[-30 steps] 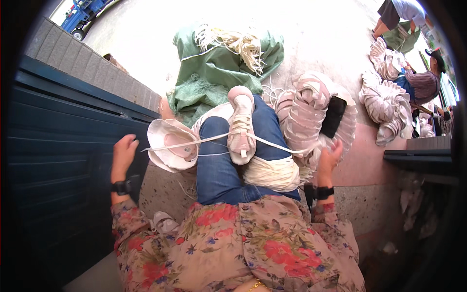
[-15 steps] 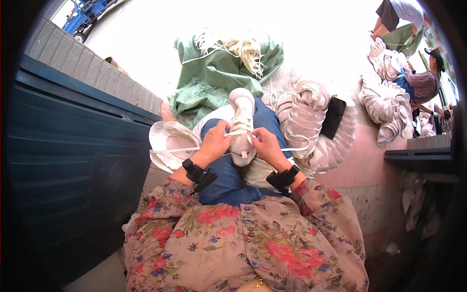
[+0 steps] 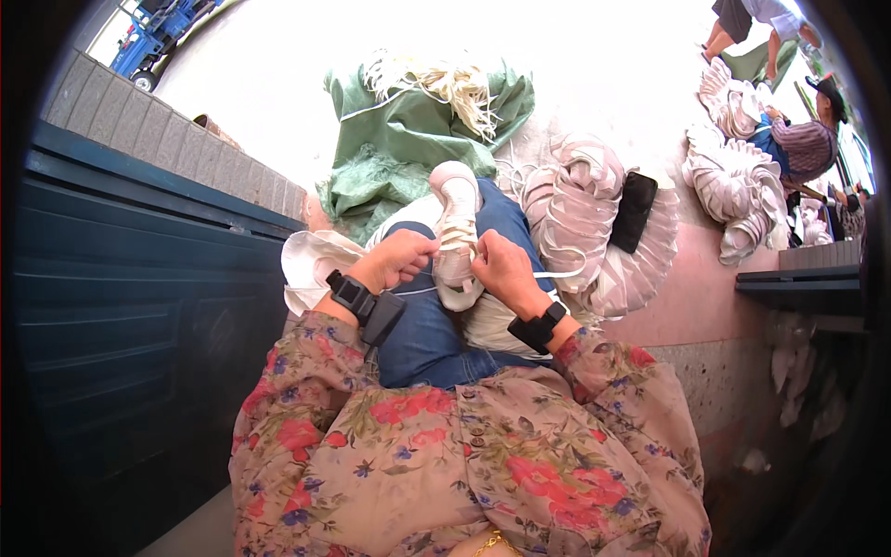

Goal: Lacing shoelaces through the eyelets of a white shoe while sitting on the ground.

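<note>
A pale shoe upper (image 3: 456, 200) with a rounded toe lies lengthwise between my thighs, toe pointing away from me. White lacing crosses its middle. At its left edge my left hand (image 3: 405, 259) is closed, thumb and fingers pinched on the shoelace. My right hand (image 3: 507, 273) is closed at the right edge, also pinching the lace. A loose white shoelace end (image 3: 561, 275) trails out to the right from beside my right hand. Exactly how the lace runs between my fingers is hidden.
Stacked pale shoe uppers (image 3: 573, 209) lie to the right, with a black phone (image 3: 636, 212) on them. Ahead is a green sack (image 3: 399, 125) bearing a bundle of white laces (image 3: 455, 88). Another upper (image 3: 311, 265) sits at left, beside a dark blue panel (image 3: 148, 306). Other people work at far right.
My left hand has shifted up and left, its fingers more tightly curled. My right hand has turned over slightly and closed near the shoe's edge. The shoe stays between my thighs.
</note>
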Available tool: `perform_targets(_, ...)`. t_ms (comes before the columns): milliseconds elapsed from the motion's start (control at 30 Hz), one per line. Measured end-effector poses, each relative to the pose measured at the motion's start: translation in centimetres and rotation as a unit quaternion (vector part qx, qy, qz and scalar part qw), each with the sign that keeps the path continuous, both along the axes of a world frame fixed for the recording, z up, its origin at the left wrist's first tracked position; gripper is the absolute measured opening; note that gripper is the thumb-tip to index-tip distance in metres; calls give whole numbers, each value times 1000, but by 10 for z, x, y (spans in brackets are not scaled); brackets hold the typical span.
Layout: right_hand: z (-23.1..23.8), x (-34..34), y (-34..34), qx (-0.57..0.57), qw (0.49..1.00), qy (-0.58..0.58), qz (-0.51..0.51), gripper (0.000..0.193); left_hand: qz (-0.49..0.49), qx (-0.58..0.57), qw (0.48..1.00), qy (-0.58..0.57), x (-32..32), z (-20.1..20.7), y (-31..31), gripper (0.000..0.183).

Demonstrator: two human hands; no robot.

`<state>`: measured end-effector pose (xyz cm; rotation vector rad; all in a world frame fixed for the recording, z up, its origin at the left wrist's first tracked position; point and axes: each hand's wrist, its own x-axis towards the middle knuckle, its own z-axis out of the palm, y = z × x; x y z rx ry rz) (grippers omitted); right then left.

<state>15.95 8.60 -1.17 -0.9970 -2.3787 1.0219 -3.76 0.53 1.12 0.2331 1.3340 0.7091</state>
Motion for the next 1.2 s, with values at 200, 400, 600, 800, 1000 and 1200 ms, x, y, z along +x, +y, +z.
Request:
perform_targets(200,0,6,0,-38,999,-14,11,11,-56,15,982,180,-2,-12,1,26)
perform_targets(400,0,4,-2,-45,999,-4,15,12,-42,248,897,362,5,-24,4,22)
perform_targets(600,-1,2,0,-21,1000,12,17,17,-31,238,880,409,21,-27,10,41)
perform_targets(800,0,-10,12,116,988,76,69,21,-27,229,875,426,26,-27,6,43)
perform_targets(1000,5,-25,20,229,955,-26,186,20,-60,264,833,482,27,-31,5,42)
perform_targets(1200,3,-13,25,162,960,44,222,22,-69,258,790,552,30,-35,7,37)
